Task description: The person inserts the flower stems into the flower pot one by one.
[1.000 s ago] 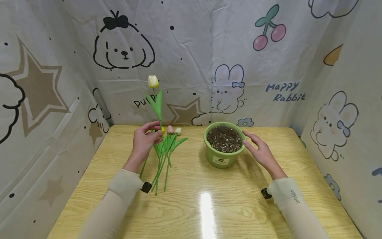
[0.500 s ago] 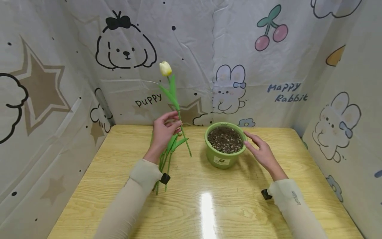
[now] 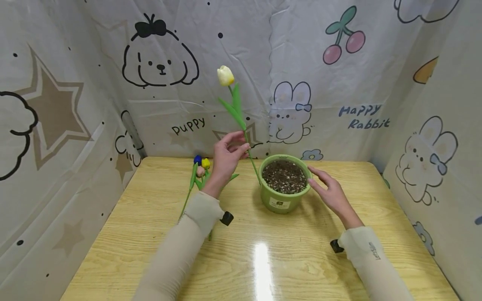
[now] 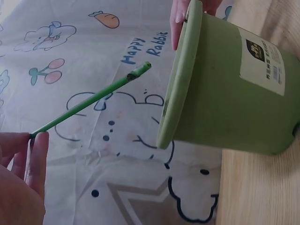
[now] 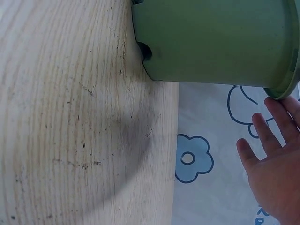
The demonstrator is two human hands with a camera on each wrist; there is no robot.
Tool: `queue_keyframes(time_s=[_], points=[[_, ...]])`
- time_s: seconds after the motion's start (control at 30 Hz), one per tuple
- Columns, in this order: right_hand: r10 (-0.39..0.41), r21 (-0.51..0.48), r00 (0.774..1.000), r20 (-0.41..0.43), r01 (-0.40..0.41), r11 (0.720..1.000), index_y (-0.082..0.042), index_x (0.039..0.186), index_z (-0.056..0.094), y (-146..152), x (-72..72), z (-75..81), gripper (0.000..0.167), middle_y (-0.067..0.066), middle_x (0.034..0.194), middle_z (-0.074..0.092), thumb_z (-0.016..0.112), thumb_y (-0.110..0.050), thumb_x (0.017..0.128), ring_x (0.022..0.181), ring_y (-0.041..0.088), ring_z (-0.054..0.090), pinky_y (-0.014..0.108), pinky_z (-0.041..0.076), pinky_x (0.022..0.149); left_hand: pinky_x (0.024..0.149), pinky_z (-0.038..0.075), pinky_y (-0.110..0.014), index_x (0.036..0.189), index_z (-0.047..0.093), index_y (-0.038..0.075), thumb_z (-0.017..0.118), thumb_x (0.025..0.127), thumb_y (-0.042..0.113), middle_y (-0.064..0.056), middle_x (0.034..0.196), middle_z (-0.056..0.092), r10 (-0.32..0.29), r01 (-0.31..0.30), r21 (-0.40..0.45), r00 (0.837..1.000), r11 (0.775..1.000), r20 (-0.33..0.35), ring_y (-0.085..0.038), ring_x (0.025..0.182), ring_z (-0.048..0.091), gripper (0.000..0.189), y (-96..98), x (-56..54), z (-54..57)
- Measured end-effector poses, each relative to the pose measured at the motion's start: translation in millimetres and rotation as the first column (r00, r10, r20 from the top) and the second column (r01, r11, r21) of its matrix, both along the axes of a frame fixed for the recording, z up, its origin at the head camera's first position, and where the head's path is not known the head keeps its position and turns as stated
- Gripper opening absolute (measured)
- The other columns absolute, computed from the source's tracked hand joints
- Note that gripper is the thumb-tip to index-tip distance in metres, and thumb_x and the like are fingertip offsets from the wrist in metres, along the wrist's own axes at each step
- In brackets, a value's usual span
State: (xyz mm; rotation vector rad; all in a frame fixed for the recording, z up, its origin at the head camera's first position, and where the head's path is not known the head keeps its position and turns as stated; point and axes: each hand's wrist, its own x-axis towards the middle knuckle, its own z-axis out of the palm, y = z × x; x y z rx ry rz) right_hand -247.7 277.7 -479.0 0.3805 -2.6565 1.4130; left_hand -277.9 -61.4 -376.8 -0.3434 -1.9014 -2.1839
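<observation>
My left hand (image 3: 227,156) pinches the green stem of an artificial white tulip (image 3: 226,76) between thumb and fingers. The flower leans up and left, two leaves below it. In the left wrist view the bare stem (image 4: 89,103) points at the pot's rim, its cut tip apart from it. A light green flowerpot (image 3: 268,197) filled with dark, speckled soil (image 3: 284,175) stands upright on the table. My right hand (image 3: 329,192) touches the pot's right rim with outstretched fingers; the right wrist view shows these fingers (image 5: 267,133) spread, one against the rim.
More artificial tulips lie at the table's left, partly hidden by my left arm: a blue tulip (image 3: 197,159), a yellow tulip (image 3: 205,163) and a pink tulip (image 3: 201,171) show. Patterned cloth (image 3: 241,42) closes the back and sides of the wooden table (image 3: 301,259).
My left hand has carried the white tulip rightward and up, from above the lying tulips to the pot's left side. The stem now tilts toward the pot. My right hand stays at the rim.
</observation>
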Motion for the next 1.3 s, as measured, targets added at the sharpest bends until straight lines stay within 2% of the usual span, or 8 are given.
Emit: queue_keyframes(time_s=[0.17, 0.37, 0.5, 0.77, 0.93, 1.07, 1.17, 1.3], points=[[-0.002, 0.013, 1.0, -0.003, 0.002, 1.0, -0.014, 0.158, 0.045, -2, 1.8, 1.5, 0.056, 0.019, 0.162, 0.042, 0.056, -0.036, 0.108, 0.152, 0.046, 0.031, 0.067, 0.026, 0.123, 0.083, 0.065, -0.037, 0.133, 0.065, -0.001, 0.071, 0.095, -0.001, -0.026, 0.124, 0.064, 0.01, -0.009, 0.036, 1.0, 0.999, -0.024, -0.04, 0.102, 0.069, 0.039, 11.9, -3.8, 0.2], [-0.003, 0.004, 1.0, -0.001, 0.003, 1.0, -0.015, 0.158, 0.044, -4, 2.7, 1.5, 0.056, 0.018, 0.163, 0.041, 0.055, -0.036, 0.108, 0.152, 0.046, 0.032, 0.065, 0.026, 0.123, 0.076, 0.065, -0.028, 0.132, 0.065, -0.003, 0.071, 0.094, -0.003, -0.019, 0.115, 0.069, -0.001, 0.006, 0.082, 0.999, 0.997, -0.054, -0.012, 0.086, 0.071, 0.039, 26.9, -12.7, -0.7], [-0.001, -0.011, 1.0, -0.011, 0.001, 1.0, -0.013, 0.158, 0.044, -6, 2.4, -0.8, 0.055, 0.017, 0.162, 0.042, 0.055, -0.035, 0.108, 0.151, 0.044, 0.033, 0.064, 0.027, 0.123, 0.078, 0.065, -0.031, 0.129, 0.068, -0.001, 0.072, 0.093, -0.004, -0.015, 0.11, 0.072, -0.003, 0.007, 0.086, 0.998, 0.996, -0.056, -0.021, 0.089, 0.072, 0.036, 35.9, -17.7, -3.4], [0.01, -0.024, 1.0, -0.018, -0.01, 1.0, -0.013, 0.157, 0.046, -12, 3.4, -2.0, 0.055, 0.016, 0.162, 0.043, 0.057, -0.035, 0.107, 0.152, 0.041, 0.034, 0.062, 0.027, 0.125, 0.076, 0.065, -0.029, 0.129, 0.068, -0.003, 0.071, 0.093, -0.005, -0.024, 0.114, 0.071, -0.014, 0.021, 0.092, 0.997, 0.996, -0.077, -0.044, 0.099, 0.07, 0.035, 46.9, -21.1, -4.7], [0.016, -0.018, 1.0, -0.02, -0.016, 1.0, -0.013, 0.157, 0.046, -15, 4.5, -3.9, 0.055, 0.016, 0.163, 0.042, 0.057, -0.035, 0.108, 0.152, 0.042, 0.034, 0.062, 0.027, 0.125, 0.076, 0.065, -0.029, 0.128, 0.067, -0.005, 0.07, 0.093, -0.008, -0.029, 0.115, 0.069, -0.031, 0.038, 0.089, 0.997, 0.995, -0.076, -0.025, 0.087, 0.071, 0.035, 56.0, -19.3, -5.2], [0.026, -0.029, 0.999, -0.024, -0.026, 0.999, -0.013, 0.156, 0.047, -20, 6.1, -3.6, 0.054, 0.016, 0.162, 0.043, 0.058, -0.034, 0.107, 0.152, 0.041, 0.034, 0.062, 0.026, 0.125, 0.082, 0.065, -0.044, 0.126, 0.067, -0.006, 0.071, 0.091, -0.009, -0.028, 0.114, 0.07, -0.034, 0.04, 0.09, 0.997, 0.995, -0.067, -0.011, 0.081, 0.068, 0.035, 63.9, -16.5, -5.1], [0.031, -0.042, 0.999, -0.027, -0.032, 0.999, -0.012, 0.155, 0.048, -23, 7.6, -2.7, 0.054, 0.015, 0.161, 0.044, 0.058, -0.033, 0.107, 0.152, 0.041, 0.035, 0.062, 0.027, 0.125, 0.084, 0.065, -0.047, 0.123, 0.068, -0.005, 0.072, 0.091, -0.009, -0.026, 0.112, 0.07, -0.028, 0.033, 0.082, 0.998, 0.996, -0.063, -0.009, 0.08, 0.067, 0.033, 69.2, -15.0, -6.3], [0.028, -0.055, 0.999, -0.021, -0.029, 0.998, -0.014, 0.156, 0.048, -25, 8.8, -2.7, 0.053, 0.014, 0.161, 0.045, 0.058, -0.033, 0.107, 0.152, 0.04, 0.036, 0.061, 0.027, 0.125, 0.08, 0.066, -0.036, 0.123, 0.069, -0.003, 0.071, 0.092, -0.009, -0.025, 0.113, 0.07, -0.029, 0.033, 0.057, 0.998, 0.998, -0.06, -0.013, 0.084, 0.067, 0.032, 75.6, -13.5, -10.1]])
